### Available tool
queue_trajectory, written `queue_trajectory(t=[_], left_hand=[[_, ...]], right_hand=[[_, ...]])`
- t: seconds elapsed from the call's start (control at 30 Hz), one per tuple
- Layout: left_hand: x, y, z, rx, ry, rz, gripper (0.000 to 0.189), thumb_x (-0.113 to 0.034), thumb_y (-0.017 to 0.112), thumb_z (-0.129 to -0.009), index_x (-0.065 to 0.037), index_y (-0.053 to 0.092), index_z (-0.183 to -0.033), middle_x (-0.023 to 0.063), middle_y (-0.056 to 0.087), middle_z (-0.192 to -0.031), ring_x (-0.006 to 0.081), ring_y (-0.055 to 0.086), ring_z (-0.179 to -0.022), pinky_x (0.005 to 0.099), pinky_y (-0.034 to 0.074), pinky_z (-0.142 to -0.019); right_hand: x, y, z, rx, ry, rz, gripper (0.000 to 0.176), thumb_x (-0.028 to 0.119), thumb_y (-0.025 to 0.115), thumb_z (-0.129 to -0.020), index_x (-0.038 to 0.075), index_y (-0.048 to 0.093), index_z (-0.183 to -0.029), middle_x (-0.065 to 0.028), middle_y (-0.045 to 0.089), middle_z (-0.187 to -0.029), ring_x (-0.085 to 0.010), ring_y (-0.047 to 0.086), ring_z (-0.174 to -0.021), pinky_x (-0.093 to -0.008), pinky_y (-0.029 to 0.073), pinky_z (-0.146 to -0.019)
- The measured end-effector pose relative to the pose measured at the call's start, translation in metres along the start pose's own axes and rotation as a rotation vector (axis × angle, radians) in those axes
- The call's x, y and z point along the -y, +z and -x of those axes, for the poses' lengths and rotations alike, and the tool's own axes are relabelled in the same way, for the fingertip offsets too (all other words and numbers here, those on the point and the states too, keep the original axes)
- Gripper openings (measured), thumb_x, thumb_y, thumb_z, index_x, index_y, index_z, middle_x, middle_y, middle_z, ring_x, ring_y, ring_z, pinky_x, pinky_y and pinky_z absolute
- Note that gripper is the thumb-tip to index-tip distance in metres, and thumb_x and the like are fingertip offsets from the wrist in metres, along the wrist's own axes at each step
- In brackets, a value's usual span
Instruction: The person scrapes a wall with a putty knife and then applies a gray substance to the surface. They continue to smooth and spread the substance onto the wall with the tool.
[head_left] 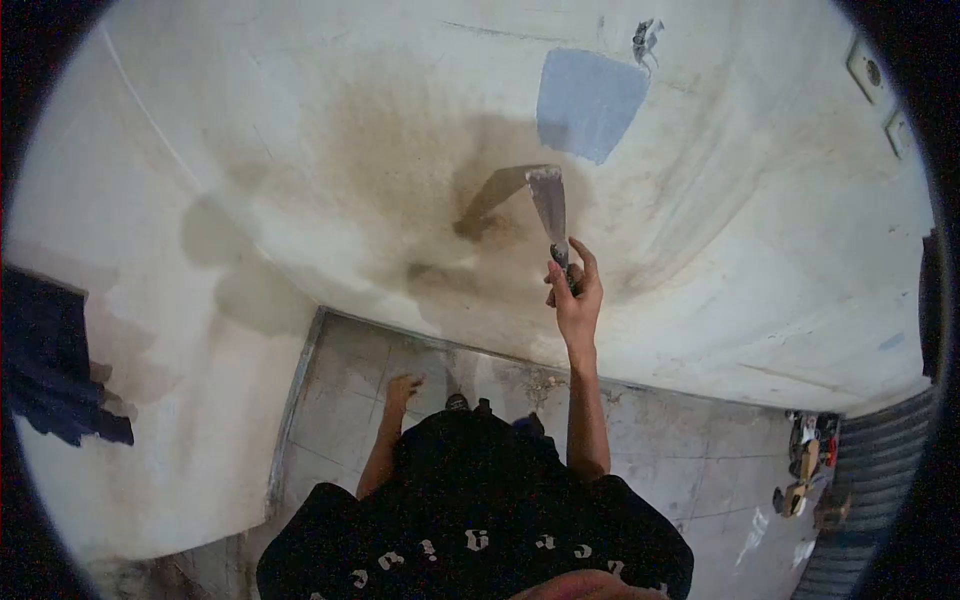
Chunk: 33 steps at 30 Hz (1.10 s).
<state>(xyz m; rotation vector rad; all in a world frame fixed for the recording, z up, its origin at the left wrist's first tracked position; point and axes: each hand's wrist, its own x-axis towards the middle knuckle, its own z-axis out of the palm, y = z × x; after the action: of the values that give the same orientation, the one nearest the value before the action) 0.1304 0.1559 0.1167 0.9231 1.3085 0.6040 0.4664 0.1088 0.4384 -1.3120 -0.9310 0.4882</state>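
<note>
- scraper points up and slightly left from your right hand; your fingers are clamped on its handle and the blade tip meets the stained wall.
- your left hand hangs low, fingers loosely apart, well apart from the scraper.

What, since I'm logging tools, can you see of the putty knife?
The putty knife has a flat grey metal blade, widening upward to a straight edge near the stained wall; whether it touches is unclear. Its dark handle is gripped in the raised right hand. It stands nearly upright, casting a shadow to its left.
</note>
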Motion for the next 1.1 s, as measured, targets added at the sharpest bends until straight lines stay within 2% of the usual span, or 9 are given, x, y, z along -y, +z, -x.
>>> queue_trajectory(t=[0.1, 0.3, 0.43, 0.5, 0.6, 0.77, 0.8, 0.9, 1.1], left_hand=[[-0.059, 0.007, -0.022, 0.033, 0.188, -0.028, 0.037, -0.029, 0.074, -0.077, 0.002, 0.069, -0.097, 0.0113, 0.070, -0.099, 0.0209, 0.067, -0.089, 0.0312, 0.051, -0.081], [-0.176, 0.056, -0.052, 0.165, 0.276, 0.156, 0.041, -0.036, 0.069, -0.083, 0.003, 0.068, -0.095, 0.0130, 0.069, -0.102, 0.0208, 0.065, -0.092, 0.0341, 0.050, -0.081], [-0.295, 0.109, -0.005, 0.357, 0.321, 0.238, 0.051, -0.045, 0.057, -0.091, 0.003, 0.065, -0.107, 0.0132, 0.069, -0.104, 0.0209, 0.064, -0.095, 0.0334, 0.046, -0.089], [-0.343, 0.141, 0.021, 0.572, 0.469, 0.324, 0.054, -0.046, 0.052, -0.094, 0.004, 0.061, -0.114, 0.0126, 0.068, -0.106, 0.0205, 0.064, -0.099, 0.0328, 0.046, -0.089], [-0.398, 0.191, 0.050, 0.662, 0.580, 0.278, 0.044, -0.038, 0.047, -0.098, 0.000, 0.059, -0.117, 0.0133, 0.068, -0.106, 0.0228, 0.064, -0.095, 0.0341, 0.047, -0.090], [-0.433, 0.235, 0.069, 0.860, 0.534, 0.323, 0.043, -0.040, 0.053, -0.095, -0.003, 0.060, -0.117, 0.0116, 0.068, -0.099, 0.0159, 0.066, -0.079, 0.0304, 0.052, -0.070], [-0.436, 0.243, 0.077, 0.802, 0.503, 0.391, 0.038, -0.036, 0.054, -0.095, -0.002, 0.061, -0.109, 0.0096, 0.068, -0.082, 0.0146, 0.063, -0.062, 0.0277, 0.048, -0.055], [-0.431, 0.254, 0.073, 0.759, 0.499, 0.450, 0.033, -0.035, 0.055, -0.094, -0.003, 0.062, -0.098, 0.0048, 0.059, -0.063, 0.0127, 0.054, -0.047, 0.0257, 0.042, -0.045], [-0.432, 0.260, 0.079, 0.582, 0.441, 0.422, 0.032, -0.035, 0.055, -0.094, -0.004, 0.059, -0.086, 0.0001, 0.049, -0.053, 0.0103, 0.043, -0.038, 0.0242, 0.032, -0.037]], right_hand=[[0.016, 0.016, -0.004, -0.054, -0.003, -0.022, 0.046, 0.017, 0.063, -0.092, 0.007, 0.047, -0.133, -0.0054, 0.059, -0.071, -0.0083, 0.053, -0.055, -0.0236, 0.041, -0.047], [0.025, 0.022, -0.021, -0.102, -0.114, 0.021, 0.042, 0.016, 0.065, -0.091, 0.002, 0.053, -0.129, -0.0034, 0.060, -0.070, -0.0058, 0.051, -0.048, -0.0212, 0.038, -0.042], [0.043, 0.028, -0.019, -0.107, -0.079, 0.047, 0.041, 0.014, 0.065, -0.091, 0.002, 0.055, -0.129, -0.0037, 0.060, -0.070, -0.0063, 0.052, -0.046, -0.0216, 0.039, -0.040], [0.043, 0.030, -0.016, -0.102, -0.052, 0.049, 0.041, 0.013, 0.064, -0.091, 0.002, 0.055, -0.130, -0.0040, 0.060, -0.070, -0.0064, 0.052, -0.045, -0.0220, 0.039, -0.039], [0.044, 0.030, -0.016, -0.064, -0.006, 0.040, 0.042, 0.012, 0.063, -0.092, 0.001, 0.053, -0.132, -0.0039, 0.060, -0.069, -0.0064, 0.052, -0.045, -0.0218, 0.038, -0.039], [0.047, 0.030, -0.008, -0.058, 0.062, 0.009, 0.041, 0.010, 0.062, -0.092, 0.001, 0.052, -0.131, -0.0049, 0.060, -0.068, -0.0067, 0.051, -0.046, -0.0219, 0.040, -0.040], [0.048, 0.030, -0.008, -0.059, 0.054, 0.007, 0.042, 0.010, 0.061, -0.093, 0.000, 0.050, -0.132, -0.0039, 0.059, -0.067, -0.0065, 0.051, -0.045, -0.0212, 0.038, -0.039], [0.047, 0.031, -0.007, -0.063, 0.042, -0.016, 0.043, 0.010, 0.060, -0.093, -0.001, 0.048, -0.133, -0.0037, 0.058, -0.066, -0.0065, 0.051, -0.045, -0.0214, 0.038, -0.039], [0.029, 0.037, -0.001, -0.082, -0.044, 0.055, 0.043, 0.009, 0.059, -0.094, 0.000, 0.047, -0.134, -0.0004, 0.055, -0.065, -0.0043, 0.045, -0.048, -0.0205, 0.035, -0.044]])
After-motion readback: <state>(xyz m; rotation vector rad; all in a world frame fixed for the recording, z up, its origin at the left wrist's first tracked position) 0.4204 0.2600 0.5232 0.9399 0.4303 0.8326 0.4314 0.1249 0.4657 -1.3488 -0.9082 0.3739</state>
